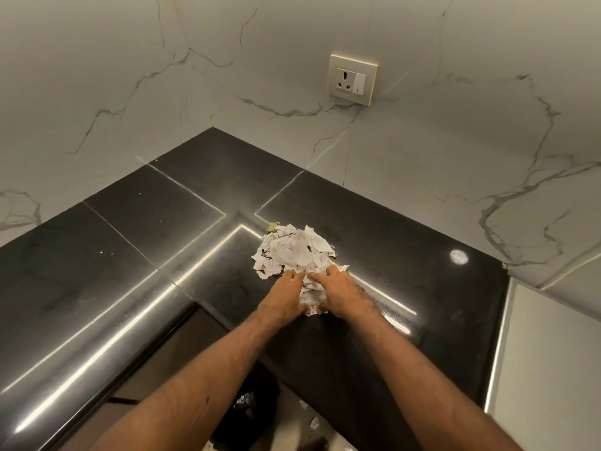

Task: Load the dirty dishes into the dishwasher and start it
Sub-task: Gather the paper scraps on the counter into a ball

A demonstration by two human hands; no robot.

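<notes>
Where veined white marble wall panels (130, 76) meet in a corner, a polished black bench (113, 271) runs round beneath them in an L, with strips of light gleaming along its rounded front edge. A pale flat panel (546, 353) stands against the bench's right end. A person's two bare forearms reach in from below. Under the bench edge between them sits a dark bin (260, 415) with crumpled paper showing inside. On the bench, near the inner corner of the L, lies a heap of torn paper (292, 249), white scraps with small print on some. The left hand (286, 294) and the right hand (341, 294) close in on the heap's near side from either flank. Their fingers are bent into the paper, and a crumpled wad is gripped between them. A cream socket plate (353, 79) with a switch is set in the right-hand wall above. A round spot of reflected light (459, 256) shines on the bench to the right of the heap. A few white scraps (313, 423) lie on the floor beside the bin, and a small green shred (271, 226) pokes from the heap's far edge.
</notes>
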